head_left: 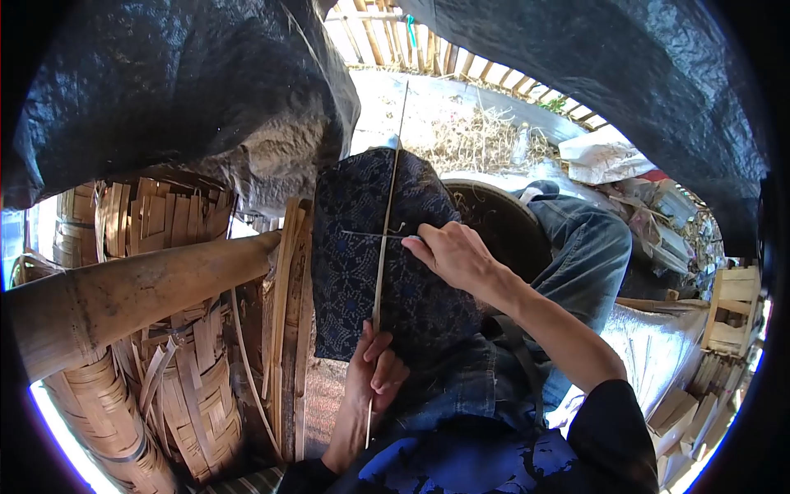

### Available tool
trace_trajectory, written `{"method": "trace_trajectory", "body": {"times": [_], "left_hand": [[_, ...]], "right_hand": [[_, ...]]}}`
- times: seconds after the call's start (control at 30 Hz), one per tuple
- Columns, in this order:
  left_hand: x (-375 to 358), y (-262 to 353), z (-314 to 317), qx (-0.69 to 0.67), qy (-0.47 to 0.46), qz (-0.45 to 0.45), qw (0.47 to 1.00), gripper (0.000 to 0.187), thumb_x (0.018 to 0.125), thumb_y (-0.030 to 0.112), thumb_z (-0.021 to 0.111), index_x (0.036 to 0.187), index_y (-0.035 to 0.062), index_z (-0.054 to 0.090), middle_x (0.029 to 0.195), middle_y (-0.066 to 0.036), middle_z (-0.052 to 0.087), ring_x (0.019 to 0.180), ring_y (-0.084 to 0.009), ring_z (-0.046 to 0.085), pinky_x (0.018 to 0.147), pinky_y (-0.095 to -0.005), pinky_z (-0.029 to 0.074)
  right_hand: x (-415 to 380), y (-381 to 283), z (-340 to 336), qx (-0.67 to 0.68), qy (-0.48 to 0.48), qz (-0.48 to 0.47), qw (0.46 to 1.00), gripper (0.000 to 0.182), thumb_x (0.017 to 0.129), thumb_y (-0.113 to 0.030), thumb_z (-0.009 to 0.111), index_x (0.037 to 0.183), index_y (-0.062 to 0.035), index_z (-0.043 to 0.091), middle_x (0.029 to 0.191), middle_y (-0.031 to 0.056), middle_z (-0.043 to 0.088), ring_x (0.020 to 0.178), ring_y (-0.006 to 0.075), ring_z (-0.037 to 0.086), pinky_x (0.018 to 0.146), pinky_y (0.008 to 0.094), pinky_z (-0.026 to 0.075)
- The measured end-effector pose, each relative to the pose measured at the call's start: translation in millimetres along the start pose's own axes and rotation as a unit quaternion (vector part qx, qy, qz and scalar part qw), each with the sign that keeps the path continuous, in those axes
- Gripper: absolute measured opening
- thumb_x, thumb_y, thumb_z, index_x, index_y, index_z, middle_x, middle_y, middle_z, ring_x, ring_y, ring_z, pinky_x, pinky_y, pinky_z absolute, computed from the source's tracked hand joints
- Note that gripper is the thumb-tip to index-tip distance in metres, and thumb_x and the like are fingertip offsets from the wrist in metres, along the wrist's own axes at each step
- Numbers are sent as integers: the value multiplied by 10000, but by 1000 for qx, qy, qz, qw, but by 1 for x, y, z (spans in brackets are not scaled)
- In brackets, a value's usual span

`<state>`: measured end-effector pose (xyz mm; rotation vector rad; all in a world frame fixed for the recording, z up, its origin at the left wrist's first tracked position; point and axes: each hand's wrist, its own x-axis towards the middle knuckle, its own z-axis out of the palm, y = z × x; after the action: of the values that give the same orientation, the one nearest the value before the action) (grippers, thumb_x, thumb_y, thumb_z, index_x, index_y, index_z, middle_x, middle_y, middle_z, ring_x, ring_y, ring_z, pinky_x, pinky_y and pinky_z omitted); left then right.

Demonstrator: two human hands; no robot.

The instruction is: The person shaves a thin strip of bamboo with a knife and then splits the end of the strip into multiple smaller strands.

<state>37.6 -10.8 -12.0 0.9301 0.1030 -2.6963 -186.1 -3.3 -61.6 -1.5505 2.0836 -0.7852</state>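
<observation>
A long, thin bamboo strip (381, 276) runs over a dark blue patterned cloth (346, 305) spread on my lap. My left hand (377, 370) has its fingers closed round the lower part of this strip, whose end sticks out below the hand. My right hand (461, 255) is closed on a slim knife (362, 235). Its narrow blade lies across the strip, touching or very close to it. A small pale curl (401, 226) shows beside the blade. The knife's handle is hidden in the fist.
Left of me a thick bamboo pole (148, 292) juts across woven bamboo baskets (193, 387). Black plastic sheeting (189, 90) hangs overhead. A dark round container (494, 214) stands beyond my knee. Wooden pieces (699, 420) are stacked at right, and a slatted fence (387, 41) stands behind.
</observation>
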Motion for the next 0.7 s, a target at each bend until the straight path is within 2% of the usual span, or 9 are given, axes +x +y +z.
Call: {"method": "trace_trajectory", "body": {"times": [0.2,0.27,0.33,0.4,0.47,0.5,0.53,0.6,0.7], "left_hand": [[-3,-5,3,43,55,-4,998,509,1011,435,207,590,208,379,331,1,300,273,-128,232,364,-229,234],[-3,-7,10,94,74,6,993,509,1009,438,221,578,211,365,329,0,285,274,-126,211,362,-229,232],[-16,-18,10,85,53,-6,995,505,1008,440,226,581,209,365,331,-1,283,277,-126,207,361,-233,227],[-22,-17,5,78,34,-20,996,502,1008,441,231,583,208,365,332,-3,281,281,-125,204,361,-237,221],[-23,-11,-4,57,45,-1,997,498,1005,447,240,588,203,361,338,-6,289,291,-125,204,367,-244,209],[-21,-9,1,54,43,6,998,498,1005,447,240,588,203,361,338,-6,289,291,-125,204,367,-244,209],[-19,-8,9,87,71,8,994,496,1005,447,244,590,201,358,342,-8,295,297,-123,212,371,-245,203],[-16,-8,13,113,106,17,988,493,1005,447,249,591,200,355,346,-10,300,303,-122,219,375,-247,198],[-8,-7,9,168,99,15,981,491,992,478,276,604,183,329,380,-20,310,357,-123,273,421,-245,226]], "right_hand": [[-19,-10,-1,4,-35,-8,999,415,924,-356,542,684,-18,510,462,159,516,427,334,562,401,415,444],[-12,3,6,-38,-10,-41,998,432,955,-366,484,689,-25,497,463,120,502,364,268,520,358,369,418],[17,23,-3,19,-110,164,980,434,994,-346,391,709,-33,487,476,55,464,314,152,404,307,296,346],[32,64,5,21,-111,114,987,425,1018,-306,311,742,-35,487,491,-2,382,329,78,266,286,223,254],[44,67,-19,120,-104,229,960,406,1020,-278,313,758,-28,497,487,-19,342,336,78,225,292,200,220],[42,118,16,-74,135,10,988,412,1021,-289,302,746,-36,476,494,-31,312,340,72,214,291,189,193],[43,95,3,106,143,138,974,406,1019,-294,297,749,-48,473,490,-35,307,342,68,218,284,205,185],[21,61,-19,97,-10,170,981,409,1021,-298,279,752,-65,482,482,-35,283,347,58,232,270,223,182],[-30,19,-16,152,-41,1,988,361,996,-296,383,745,-59,491,482,45,426,336,174,398,317,327,310]]}}
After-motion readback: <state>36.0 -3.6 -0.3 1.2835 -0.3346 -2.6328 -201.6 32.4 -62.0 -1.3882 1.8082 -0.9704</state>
